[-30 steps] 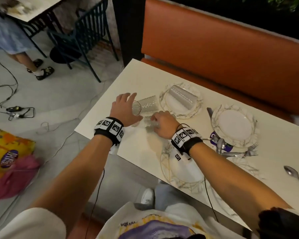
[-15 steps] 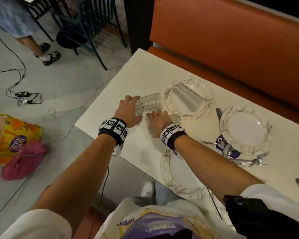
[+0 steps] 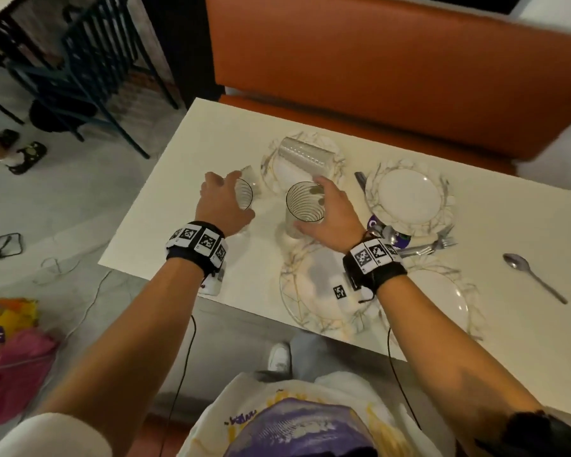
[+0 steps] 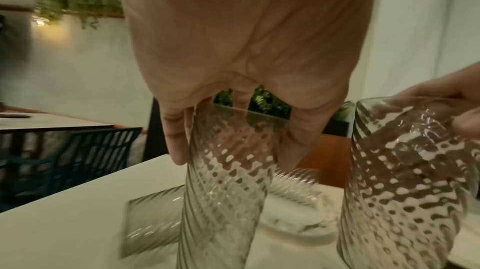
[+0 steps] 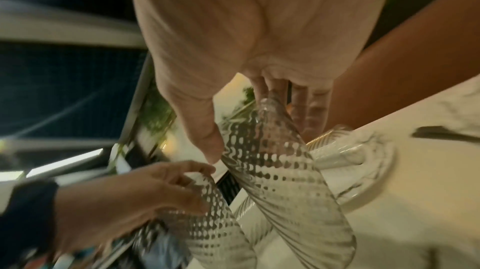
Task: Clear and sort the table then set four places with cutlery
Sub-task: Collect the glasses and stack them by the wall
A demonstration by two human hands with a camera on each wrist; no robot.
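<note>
My left hand (image 3: pixel 225 206) grips a clear ribbed glass (image 3: pixel 243 194) near its rim and holds it upright over the white table (image 3: pixel 175 199). In the left wrist view the fingers (image 4: pixel 176 140) wrap round this glass (image 4: pixel 223 191). My right hand (image 3: pixel 328 216) grips a second ribbed glass (image 3: pixel 305 206) the same way, seen close in the right wrist view (image 5: pixel 272 162). A third glass (image 3: pixel 305 156) lies on its side on the far plate (image 3: pixel 338 159). A fourth glass (image 4: pixel 153 222) lies on the table behind the left hand.
A bare marbled plate (image 3: pixel 409 196) sits at the right, two more plates (image 3: pixel 314 305) at the near edge. Forks and spoons (image 3: pixel 422 247) lie piled between the plates, and a lone spoon (image 3: pixel 531 275) lies further right. An orange bench (image 3: pixel 376 77) backs the table.
Both hands have taken hold of the two glasses that lay on their sides and raised them upright. My right hand has moved right, away from the left.
</note>
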